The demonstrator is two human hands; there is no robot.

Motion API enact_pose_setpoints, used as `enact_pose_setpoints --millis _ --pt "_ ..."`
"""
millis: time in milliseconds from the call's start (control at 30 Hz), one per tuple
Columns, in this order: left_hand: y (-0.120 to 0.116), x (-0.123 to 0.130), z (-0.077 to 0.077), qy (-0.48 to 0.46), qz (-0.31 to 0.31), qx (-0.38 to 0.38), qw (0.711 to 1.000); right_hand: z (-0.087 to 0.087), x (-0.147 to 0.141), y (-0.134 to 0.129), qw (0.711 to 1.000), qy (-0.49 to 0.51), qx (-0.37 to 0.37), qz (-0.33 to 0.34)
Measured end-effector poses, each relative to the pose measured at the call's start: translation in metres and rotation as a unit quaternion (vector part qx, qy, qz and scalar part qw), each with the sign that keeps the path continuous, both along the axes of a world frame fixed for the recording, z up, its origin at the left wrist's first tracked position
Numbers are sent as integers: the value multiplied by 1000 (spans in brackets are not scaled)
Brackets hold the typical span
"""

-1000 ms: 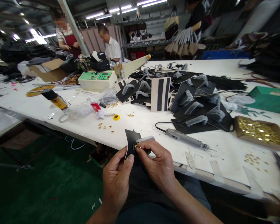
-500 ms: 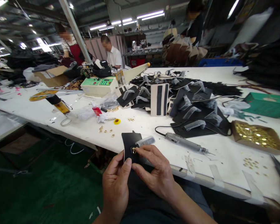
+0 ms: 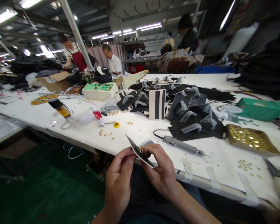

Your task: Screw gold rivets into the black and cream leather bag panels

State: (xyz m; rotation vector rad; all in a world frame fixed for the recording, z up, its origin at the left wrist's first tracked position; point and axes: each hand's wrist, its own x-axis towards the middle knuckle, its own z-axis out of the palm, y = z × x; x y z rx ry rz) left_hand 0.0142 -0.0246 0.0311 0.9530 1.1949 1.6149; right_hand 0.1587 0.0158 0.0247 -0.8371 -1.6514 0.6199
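Observation:
Between my hands is a black panel [image 3: 146, 159] with a pale edge, tilted almost edge-on above the table's front edge. My left hand [image 3: 119, 177] pinches its left side between thumb and fingers. With its index finger at a small gold metal fitting [image 3: 140, 150] on the panel's face, my right hand [image 3: 162, 171] grips the right side; its thumb is mostly hidden. A plastic-wrapped strap [image 3: 147, 142] shows behind my right fingers. Several loose gold fittings [image 3: 105, 134] lie on the table beyond my left hand.
An electric screwdriver [image 3: 183, 145] lies right of my hands. Behind it are piled black panels [image 3: 196, 121] with wrapped straps. A carton of gold pieces [image 3: 252, 138] and a green box [image 3: 259, 109] stand right. A green-fronted machine [image 3: 100, 91] sits at the back; people work beyond.
The black panel has turned from facing me to nearly edge-on. My right hand has shifted slightly rightward and curled more around it, while the left still pinches it. The camera view has tilted slightly up.

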Motion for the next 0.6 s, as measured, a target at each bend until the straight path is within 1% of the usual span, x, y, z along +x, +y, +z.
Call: enact_pose_setpoints --millis 100,200,267,333,367,400,467,533,600 --pt "13 -4 5 77 -10 10 997 14 7 -1 996 36 -84 4" --pt "30 -9 10 137 -34 23 990 20 18 -1 979 72 -185 32" --pt "41 -11 11 191 -37 34 980 19 25 -1 954 118 -267 61" --pt "52 -10 10 233 -32 37 971 15 33 0 916 180 -347 89" --pt "56 -9 9 236 -38 30 971 13 37 2 895 210 -379 103" --pt "61 -7 8 221 -56 14 974 11 41 3 877 235 -404 115" --pt "68 0 3 149 -126 -39 980 6 48 7 849 271 -434 130" --pt "74 8 -3 74 -200 -90 973 1 55 11 833 285 -456 131" --pt "78 15 -9 36 -242 -117 962 -2 62 13 825 281 -475 120"
